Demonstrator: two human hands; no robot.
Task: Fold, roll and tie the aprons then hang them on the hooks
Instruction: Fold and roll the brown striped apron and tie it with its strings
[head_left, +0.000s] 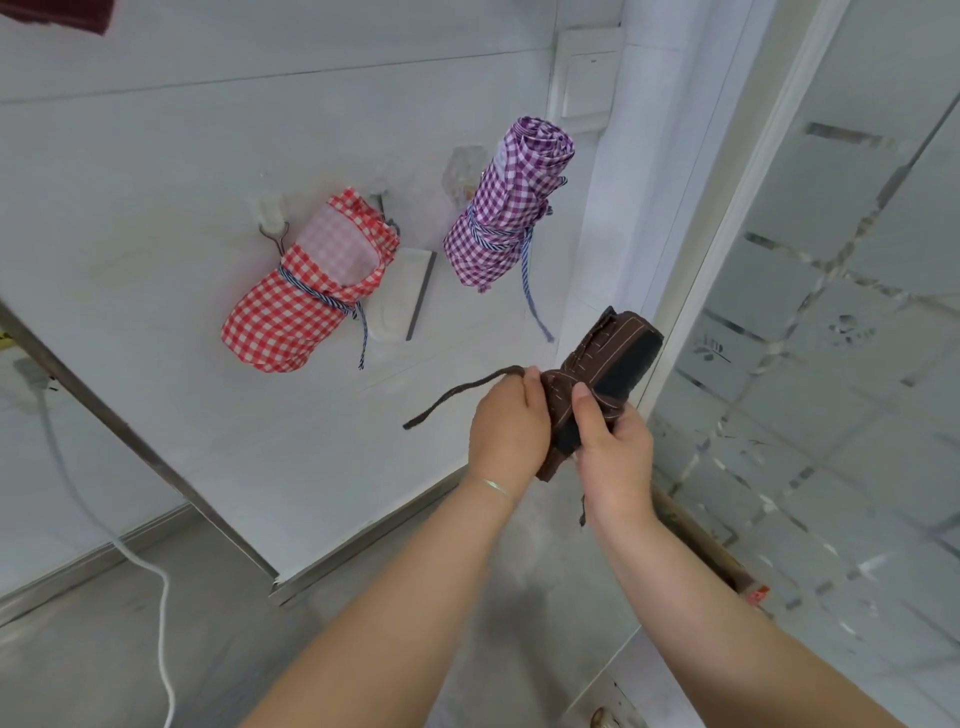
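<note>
- Two rolled aprons, the red checked apron (306, 291) and the purple checked apron (506, 208), hang tied on the wall (156, 156).
- The brown apron roll (605, 358) is held in the air below them: the right hand (613, 447) grips it, while the left hand (506, 431) pinches the strap (457, 392).
- If the strap slackens, the knot may loosen and the roll may unwind.
- No free hook shows nearby, so hanging could fail.
</note>
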